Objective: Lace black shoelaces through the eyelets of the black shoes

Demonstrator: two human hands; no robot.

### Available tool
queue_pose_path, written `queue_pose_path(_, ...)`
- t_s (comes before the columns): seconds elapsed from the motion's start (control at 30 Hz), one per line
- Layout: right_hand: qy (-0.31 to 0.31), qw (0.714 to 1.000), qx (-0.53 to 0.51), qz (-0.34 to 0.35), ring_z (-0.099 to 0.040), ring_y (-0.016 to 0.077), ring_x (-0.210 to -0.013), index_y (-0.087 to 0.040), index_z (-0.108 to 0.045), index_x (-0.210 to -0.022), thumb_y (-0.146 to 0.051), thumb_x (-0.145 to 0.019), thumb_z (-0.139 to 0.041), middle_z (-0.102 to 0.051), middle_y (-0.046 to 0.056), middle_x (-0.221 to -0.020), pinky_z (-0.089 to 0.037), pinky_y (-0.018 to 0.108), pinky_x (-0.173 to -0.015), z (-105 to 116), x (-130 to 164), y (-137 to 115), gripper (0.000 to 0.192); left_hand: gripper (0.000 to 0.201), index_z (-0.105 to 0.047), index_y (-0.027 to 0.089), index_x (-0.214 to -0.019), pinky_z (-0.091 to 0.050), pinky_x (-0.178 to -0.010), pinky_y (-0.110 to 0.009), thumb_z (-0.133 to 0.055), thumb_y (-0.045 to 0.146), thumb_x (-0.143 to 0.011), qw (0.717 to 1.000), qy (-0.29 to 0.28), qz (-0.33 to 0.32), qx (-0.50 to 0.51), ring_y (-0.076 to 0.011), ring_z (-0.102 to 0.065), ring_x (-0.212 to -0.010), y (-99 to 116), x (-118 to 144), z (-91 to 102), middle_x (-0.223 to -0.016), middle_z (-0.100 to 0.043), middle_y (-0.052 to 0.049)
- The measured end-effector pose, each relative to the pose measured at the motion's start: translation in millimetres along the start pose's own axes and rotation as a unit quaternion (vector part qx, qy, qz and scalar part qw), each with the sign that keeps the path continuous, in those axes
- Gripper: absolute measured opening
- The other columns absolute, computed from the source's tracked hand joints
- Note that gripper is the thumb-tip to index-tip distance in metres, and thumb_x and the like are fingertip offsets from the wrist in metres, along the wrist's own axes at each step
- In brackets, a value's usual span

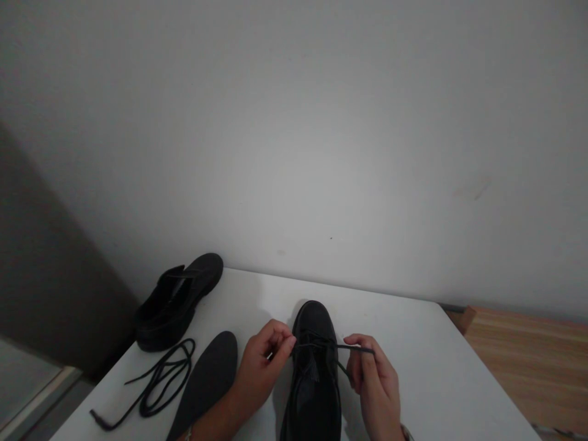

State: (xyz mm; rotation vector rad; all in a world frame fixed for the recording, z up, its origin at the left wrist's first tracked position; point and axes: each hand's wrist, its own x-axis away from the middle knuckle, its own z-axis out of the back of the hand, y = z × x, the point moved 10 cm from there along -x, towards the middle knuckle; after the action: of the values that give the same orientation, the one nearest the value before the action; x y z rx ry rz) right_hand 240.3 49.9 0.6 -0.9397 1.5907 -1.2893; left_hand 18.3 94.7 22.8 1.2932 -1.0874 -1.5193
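A black lace-up shoe [315, 318] stands on the white table, toe pointing away from me. Its dark shoelace [316, 345] crosses the front of the opening. On the shoe's left side, my left hand [269, 355] is closed, thumb and forefinger pinching the lace beside the eyelets. My right hand [374, 380], on the other side, has its fingers curled around the lace, one end of which sticks out past the forefinger. A second strand runs from the shoe down toward the right fingers. The lace's exact path through the eyelets is too dark to make out.
A second black shoe [184, 294] lies at the table's back left, by the wall. Nearer me are a loose coiled shoelace [160, 383] and a dark insole [214, 367]. The white table [441, 367] meets a grey wall behind; wooden boards [519, 361] lie beyond its right edge.
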Motion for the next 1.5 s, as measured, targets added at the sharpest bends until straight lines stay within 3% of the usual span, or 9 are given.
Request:
queue_pose_path(0.13,0.004,1.0,0.003,0.009,-0.03,0.0097,-0.043,-0.016,-0.068,-0.095,-0.058,-0.094,-0.054,-0.036,-0.008,-0.048,-0.023,0.022,-0.042,3,0,-2,0.044,0.022,-0.058,0.019,-0.074,-0.028,-0.05,-0.021,-0.062,0.035,-0.089,1.0,-0.008,-0.002,-0.011,-0.01,-0.035,-0.051,-1,1,-1.6,-0.055,-0.034,0.008)
queue_pose_path(0.37,0.029,0.994,0.071,0.079,-0.05,0.0155,-0.051,-0.019,-0.07,-0.089,-0.052,-0.096,-0.051,-0.054,-0.002,-0.052,-0.04,0.028,-0.056,9,-5,-23,0.039,0.029,-0.059,0.019,-0.074,-0.039,-0.056,-0.022,-0.064,0.044,-0.088,0.999,0.03,-0.02,0.032,-0.0125,-0.048,-0.059,6,0,11.8,-0.062,-0.05,0.003)
queue_pose_path(0.63,0.043,0.997,0.04,0.045,-0.045,0.0141,-0.051,-0.019,-0.068,-0.089,-0.045,-0.097,-0.046,-0.05,-0.003,-0.051,-0.036,0.026,-0.055,16,-3,-10,0.035,0.041,-0.06,0.018,-0.077,-0.037,-0.048,-0.02,-0.069,0.058,-0.083,0.989,0.042,0.035,0.139,-0.0101,-0.046,-0.05,-6,-1,17.0,-0.056,-0.048,0.005)
queue_pose_path(0.8,0.029,0.999,0.006,0.022,-0.037,0.0114,-0.047,-0.019,-0.067,-0.09,-0.049,-0.095,-0.054,-0.043,-0.005,-0.051,-0.029,0.023,-0.046,13,-3,-4,0.034,0.043,-0.057,0.019,-0.077,-0.022,-0.039,-0.015,-0.073,0.059,-0.079,0.971,0.027,0.085,0.222,-0.0038,-0.025,-0.04,-20,0,10.8,-0.05,-0.031,0.011)
queue_pose_path(1.0,-0.07,0.997,-0.01,0.02,-0.05,0.0143,-0.06,-0.02,-0.069,-0.095,-0.046,-0.09,-0.065,-0.058,0.002,-0.071,-0.039,0.024,-0.052,-10,-2,-9,0.027,0.039,-0.062,0.018,-0.079,-0.018,-0.038,-0.015,-0.065,0.056,-0.088,0.946,-0.04,0.073,0.314,-0.0031,-0.018,-0.038,-18,1,-1.5,-0.047,-0.027,0.012)
queue_pose_path(1.13,-0.181,0.975,0.038,0.118,-0.057,0.0204,-0.076,-0.022,-0.066,-0.1,-0.038,-0.097,-0.054,-0.06,0.005,-0.083,-0.046,0.03,-0.066,-33,11,-37,0.02,0.048,-0.064,0.015,-0.079,-0.019,-0.039,-0.016,-0.061,0.062,-0.088,0.96,-0.027,0.072,0.27,-0.0042,-0.03,-0.04,-18,2,1.3,-0.05,-0.037,0.008)
queue_pose_path(1.23,-0.21,0.959,0.044,0.184,-0.058,0.0228,-0.084,-0.022,-0.065,-0.1,-0.038,-0.1,-0.046,-0.06,0.007,-0.088,-0.046,0.034,-0.075,-37,19,-53,0.025,0.051,-0.065,0.015,-0.079,-0.021,-0.04,-0.016,-0.057,0.064,-0.09,0.972,-0.001,0.061,0.225,-0.0053,-0.034,-0.041,-16,1,7.1,-0.049,-0.043,0.006)
queue_pose_path(1.37,-0.162,0.966,0.044,0.197,-0.057,0.0199,-0.078,-0.021,-0.062,-0.076,-0.039,-0.105,-0.033,-0.059,0.005,-0.082,-0.042,0.032,-0.071,-28,14,-57,0.045,0.054,-0.065,0.015,-0.079,-0.025,-0.041,-0.017,-0.054,0.067,-0.089,0.974,0.015,0.056,0.218,-0.0061,-0.036,-0.041,-15,0,11.5,-0.049,-0.044,0.006)
queue_pose_path(1.5,-0.085,0.98,0.09,0.156,-0.055,0.0169,-0.071,-0.021,-0.056,-0.066,-0.036,-0.103,-0.044,-0.056,0.002,-0.073,-0.041,0.029,-0.067,-19,0,-43,0.042,0.056,-0.064,0.015,-0.076,-0.022,-0.04,-0.017,-0.053,0.069,-0.088,0.977,0.019,0.066,0.201,-0.0059,-0.034,-0.038,-15,0,13.3,-0.046,-0.042,0.007)
